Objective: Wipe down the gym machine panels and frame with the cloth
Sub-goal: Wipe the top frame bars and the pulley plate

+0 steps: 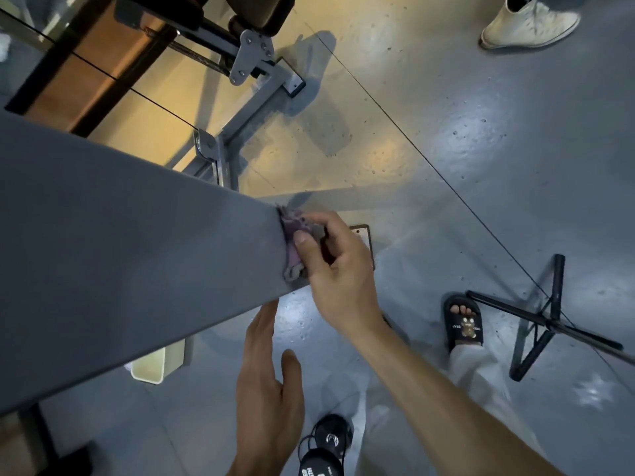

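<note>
Item one: grey machine panel (120,242), a broad flat face. We see its long axis run from the near left up to its narrow end right of centre.

Item two: purple cloth (292,249), bunched, pressed against that narrow end edge of the panel, its length lying along the edge.

Item three: our right hand (338,269), fingers and thumb curled, pinching the cloth to the panel.

Item four: our left hand (266,389), fingers straight and together, holding nothing, fingertips touching the panel's lower edge, just near of the right hand.

Item five: grey frame (261,94) bolted to the floor, far centre.

Item six: black sandal (464,321) on our foot, right.

Item seven: cream bin (158,365) beneath the panel.
</note>
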Motion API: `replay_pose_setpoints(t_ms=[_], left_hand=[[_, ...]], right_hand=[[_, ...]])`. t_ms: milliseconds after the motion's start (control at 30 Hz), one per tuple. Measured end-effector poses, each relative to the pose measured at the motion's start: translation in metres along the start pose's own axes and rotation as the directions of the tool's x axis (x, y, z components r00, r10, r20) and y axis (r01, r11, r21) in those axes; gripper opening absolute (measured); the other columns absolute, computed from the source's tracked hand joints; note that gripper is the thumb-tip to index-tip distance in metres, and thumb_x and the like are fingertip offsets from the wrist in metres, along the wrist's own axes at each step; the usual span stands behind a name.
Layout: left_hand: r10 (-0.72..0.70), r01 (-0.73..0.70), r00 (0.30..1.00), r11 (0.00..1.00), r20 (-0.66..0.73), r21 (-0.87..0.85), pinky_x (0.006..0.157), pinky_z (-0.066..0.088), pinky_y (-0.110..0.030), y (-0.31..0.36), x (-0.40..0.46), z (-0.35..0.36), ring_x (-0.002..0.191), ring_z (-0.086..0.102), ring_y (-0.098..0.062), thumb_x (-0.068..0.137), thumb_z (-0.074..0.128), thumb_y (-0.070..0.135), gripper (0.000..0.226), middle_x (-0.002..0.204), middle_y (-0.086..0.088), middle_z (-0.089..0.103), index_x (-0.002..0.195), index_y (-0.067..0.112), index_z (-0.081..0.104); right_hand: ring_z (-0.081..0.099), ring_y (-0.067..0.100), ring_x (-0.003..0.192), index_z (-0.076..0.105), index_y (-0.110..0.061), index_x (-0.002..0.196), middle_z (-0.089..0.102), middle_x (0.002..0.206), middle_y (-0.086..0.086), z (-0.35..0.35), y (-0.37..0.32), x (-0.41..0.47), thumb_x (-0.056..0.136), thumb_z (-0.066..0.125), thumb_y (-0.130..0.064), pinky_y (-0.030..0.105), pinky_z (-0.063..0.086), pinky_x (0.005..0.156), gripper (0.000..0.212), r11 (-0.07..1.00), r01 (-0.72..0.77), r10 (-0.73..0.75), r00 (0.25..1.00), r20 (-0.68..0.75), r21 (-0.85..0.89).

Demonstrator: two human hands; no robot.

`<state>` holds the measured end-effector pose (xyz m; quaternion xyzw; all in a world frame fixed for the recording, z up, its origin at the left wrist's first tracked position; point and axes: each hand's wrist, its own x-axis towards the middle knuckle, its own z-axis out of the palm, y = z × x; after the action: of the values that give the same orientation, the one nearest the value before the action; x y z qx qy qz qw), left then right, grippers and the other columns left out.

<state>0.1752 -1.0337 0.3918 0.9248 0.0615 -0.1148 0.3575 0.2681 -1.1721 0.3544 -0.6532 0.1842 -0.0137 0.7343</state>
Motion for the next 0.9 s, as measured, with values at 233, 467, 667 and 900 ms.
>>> replay_pose_setpoints(t_ms=[233, 467, 667, 900], left_hand=[[-0.061, 0.061, 0.998, 0.998, -0.004, 0.007, 0.112, 0.042, -0.033, 0.003, 0.004, 0.000, 0.138, 0.046, 0.002, 0.093, 0.047, 0.016, 0.062, 0.151, 0.029, 0.045, 0.153, 0.030, 0.045], [-0.091, 0.090, 0.996, 0.995, 0.004, 0.040, 0.111, 0.047, -0.043, 0.004, 0.007, 0.006, 0.135, 0.050, -0.001, 0.099, 0.051, 0.005, 0.066, 0.148, 0.028, 0.048, 0.148, 0.049, 0.042], [-0.093, 0.093, 0.996, 0.995, 0.012, 0.032, 0.110, 0.042, -0.033, 0.000, 0.007, 0.010, 0.134, 0.048, 0.005, 0.095, 0.046, 0.013, 0.061, 0.149, 0.034, 0.044, 0.150, 0.040, 0.046], [-0.104, 0.102, 0.994, 0.993, 0.041, 0.054, 0.107, 0.051, -0.047, -0.019, 0.018, 0.022, 0.133, 0.054, -0.002, 0.101, 0.054, 0.010, 0.053, 0.144, 0.022, 0.055, 0.149, 0.032, 0.048]], right_hand=[[0.068, 0.018, 0.076, 0.068, -0.027, 0.102, 0.070, 0.083, 0.000, -0.014, 0.006, 0.001, 0.099, 0.064, -0.015, 0.030, 0.057, 0.061, 0.014, 0.984, -0.179, 0.179, 0.984, 0.016, -0.017], [0.068, 0.003, 0.071, 0.066, -0.019, 0.108, 0.069, 0.077, -0.013, -0.007, -0.003, -0.035, 0.102, 0.061, -0.014, 0.017, 0.049, 0.065, 0.009, 0.998, -0.017, 0.019, 0.999, 0.026, -0.052], [0.070, 0.004, 0.073, 0.062, -0.028, 0.105, 0.071, 0.081, -0.012, -0.011, 0.056, -0.018, 0.103, 0.058, -0.020, 0.036, 0.059, 0.071, 0.010, 0.953, -0.274, 0.269, 0.962, -0.050, -0.132], [0.070, 0.012, 0.082, 0.065, -0.014, 0.115, 0.070, 0.085, -0.006, 0.001, 0.021, -0.048, 0.103, 0.056, -0.013, 0.031, 0.057, 0.074, 0.015, 0.998, 0.045, -0.046, 0.999, -0.007, -0.034]])
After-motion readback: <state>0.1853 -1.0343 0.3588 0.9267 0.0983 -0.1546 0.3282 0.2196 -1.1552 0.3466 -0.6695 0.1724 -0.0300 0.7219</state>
